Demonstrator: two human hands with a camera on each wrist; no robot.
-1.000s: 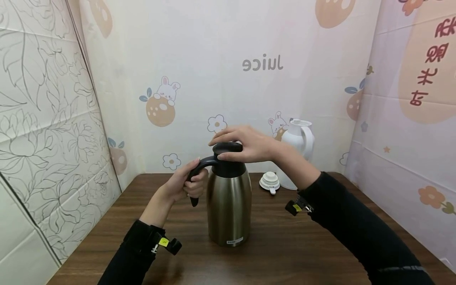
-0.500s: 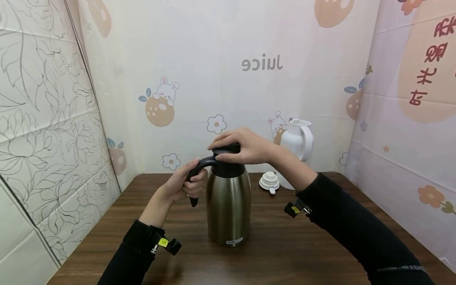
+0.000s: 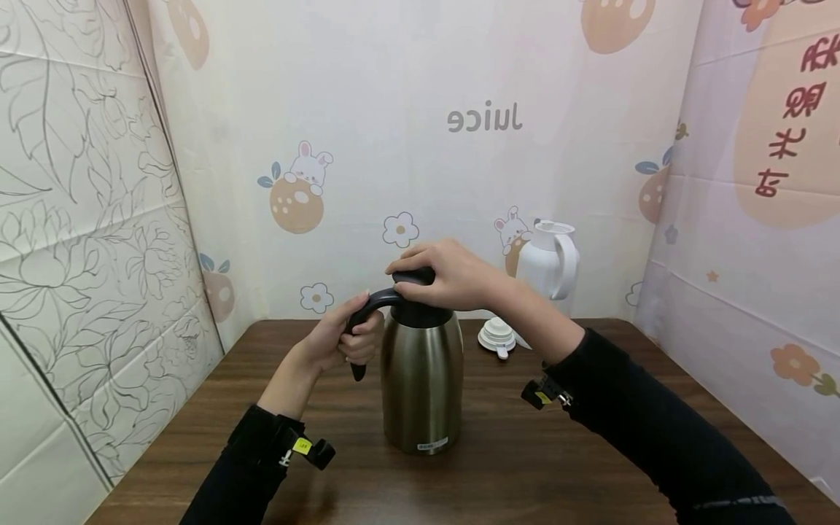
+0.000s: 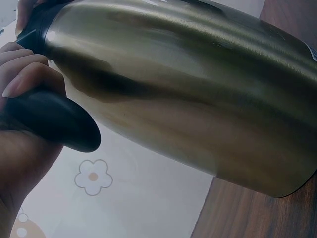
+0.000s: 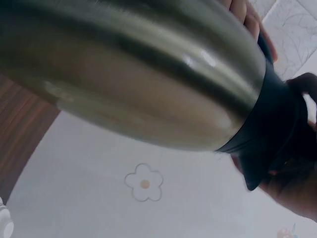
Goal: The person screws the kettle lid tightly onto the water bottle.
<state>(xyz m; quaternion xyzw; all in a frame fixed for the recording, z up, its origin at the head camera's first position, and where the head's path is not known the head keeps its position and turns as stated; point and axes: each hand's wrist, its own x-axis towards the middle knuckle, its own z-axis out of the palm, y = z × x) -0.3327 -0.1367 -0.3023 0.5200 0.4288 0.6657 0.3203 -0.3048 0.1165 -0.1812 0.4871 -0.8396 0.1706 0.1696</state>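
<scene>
A gold-brown steel thermos jug (image 3: pixel 423 386) stands upright on the table. My left hand (image 3: pixel 331 335) grips its black handle, fingers wrapped round the grip (image 4: pixel 59 121) in the left wrist view. From the right, my right hand (image 3: pixel 456 281) holds the black lid (image 3: pixel 415 277) at the top, thumb on the near side and fingers over the far side. The palm hides much of the lid. In the right wrist view the black collar (image 5: pixel 270 119) and pointed spout (image 5: pixel 251 171) show beneath that hand.
Behind and to the right stands a white jug (image 3: pixel 541 266), partly covered by my right forearm. A white stopper-like lid (image 3: pixel 497 332) lies beside it on the brown wooden table (image 3: pixel 538 452). Printed cloth walls (image 3: pixel 394 87) close in the back and both sides.
My right hand has turned on the lid and sunk slightly, its wrist swinging nearer and left. The left hand and the jug's body have stayed put.
</scene>
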